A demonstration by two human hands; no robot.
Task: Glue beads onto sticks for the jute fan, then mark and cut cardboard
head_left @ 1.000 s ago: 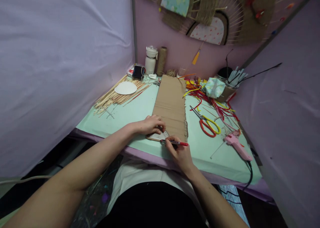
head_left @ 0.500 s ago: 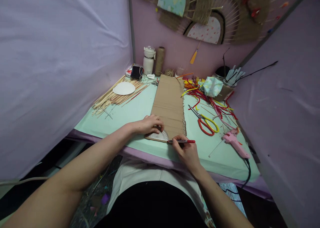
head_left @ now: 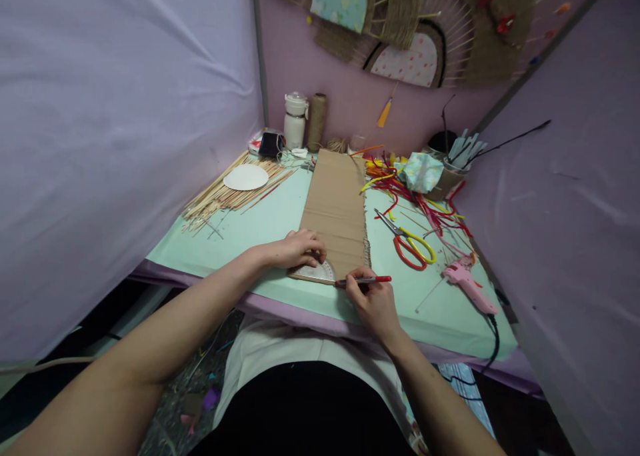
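Note:
A long strip of brown cardboard (head_left: 334,206) lies lengthwise on the table, its right edge ragged. On its near end rests a clear half-round protractor (head_left: 320,273), straight side along the cardboard's near edge. My left hand (head_left: 303,248) holds the protractor down with curled fingers, partly covering it. In my right hand (head_left: 373,303) is a red-capped marker pen (head_left: 375,280), gripped between thumb and fingers. The pen's tip points left and meets the near edge of the cardboard at the protractor's right corner.
Scissors (head_left: 413,246) and a pink glue gun (head_left: 470,287) lie to the right, below tangled pipe cleaners (head_left: 400,189). Thin wooden sticks (head_left: 215,196) under a white disc (head_left: 246,177) are at left. A white bottle (head_left: 295,123) and twine spool (head_left: 317,123) stand behind.
The pen has tilted slightly, its red end a little higher. My left hand stays on the protractor; the whole view has shifted slightly.

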